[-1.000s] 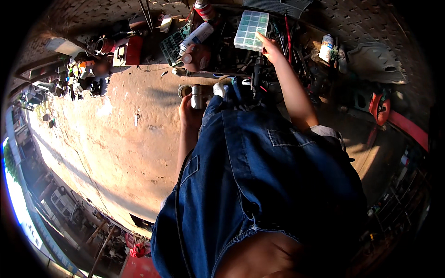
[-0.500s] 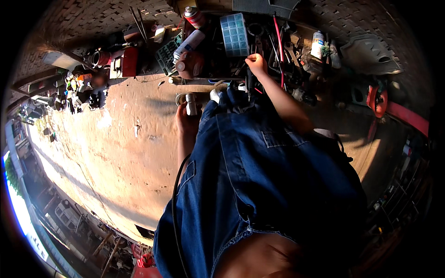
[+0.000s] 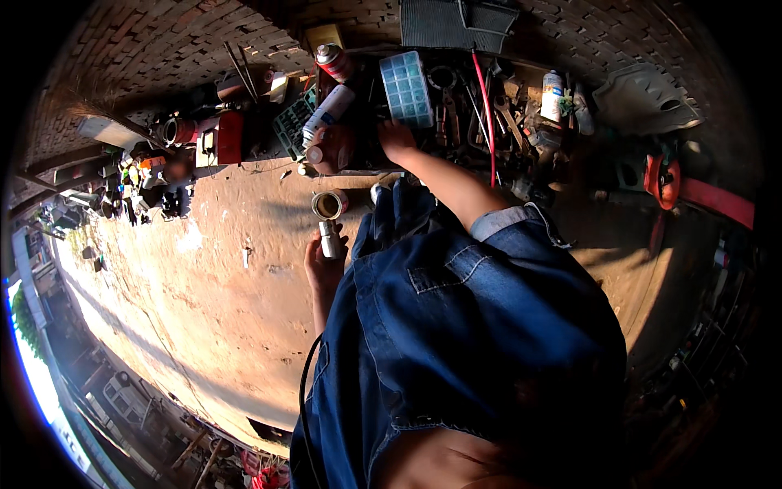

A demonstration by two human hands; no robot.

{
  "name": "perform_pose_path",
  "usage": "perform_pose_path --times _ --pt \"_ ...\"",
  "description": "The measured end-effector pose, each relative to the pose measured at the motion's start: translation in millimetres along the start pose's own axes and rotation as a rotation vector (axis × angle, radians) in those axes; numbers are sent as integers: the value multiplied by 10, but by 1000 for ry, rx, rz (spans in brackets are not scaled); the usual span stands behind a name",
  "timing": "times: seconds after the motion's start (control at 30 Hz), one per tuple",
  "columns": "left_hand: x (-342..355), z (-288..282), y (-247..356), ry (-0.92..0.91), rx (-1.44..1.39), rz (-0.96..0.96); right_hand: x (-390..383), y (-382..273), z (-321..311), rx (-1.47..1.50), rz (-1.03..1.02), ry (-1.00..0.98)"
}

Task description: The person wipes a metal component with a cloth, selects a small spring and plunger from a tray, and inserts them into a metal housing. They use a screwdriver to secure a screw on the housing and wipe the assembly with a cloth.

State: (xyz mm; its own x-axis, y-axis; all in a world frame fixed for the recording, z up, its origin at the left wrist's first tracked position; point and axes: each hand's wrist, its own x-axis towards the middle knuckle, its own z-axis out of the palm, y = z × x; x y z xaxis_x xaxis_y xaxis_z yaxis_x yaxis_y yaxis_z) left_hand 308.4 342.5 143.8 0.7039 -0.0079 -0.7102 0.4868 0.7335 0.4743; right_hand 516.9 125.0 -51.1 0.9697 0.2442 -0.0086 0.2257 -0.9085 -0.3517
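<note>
Two spray cans (image 3: 333, 60) (image 3: 328, 116), one compartment box (image 3: 406, 90)

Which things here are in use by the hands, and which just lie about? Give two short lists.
In use:
left hand holding a small metal cylinder
right hand reaching among the tools, just below the clear parts box

Lying about:
open tin can
spray cans
red hose
white bottle
</note>
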Motion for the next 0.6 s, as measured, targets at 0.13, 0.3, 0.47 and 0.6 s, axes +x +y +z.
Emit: perform_pose_path --times 0.13,0.3,0.47,0.6 --pt "-159 -257 9 14 -59 30 45 -103 -140 -44 -46 -27" --pt "-47 -23 57 90 -28 19 -29 141 -606 671 400 -37" --pt "218 63 60 -102 233 159 -406 42 -1397 1945 581 -385" --pt "440 474 105 -156 206 128 -648 -187 -1843 2049 523 -541"
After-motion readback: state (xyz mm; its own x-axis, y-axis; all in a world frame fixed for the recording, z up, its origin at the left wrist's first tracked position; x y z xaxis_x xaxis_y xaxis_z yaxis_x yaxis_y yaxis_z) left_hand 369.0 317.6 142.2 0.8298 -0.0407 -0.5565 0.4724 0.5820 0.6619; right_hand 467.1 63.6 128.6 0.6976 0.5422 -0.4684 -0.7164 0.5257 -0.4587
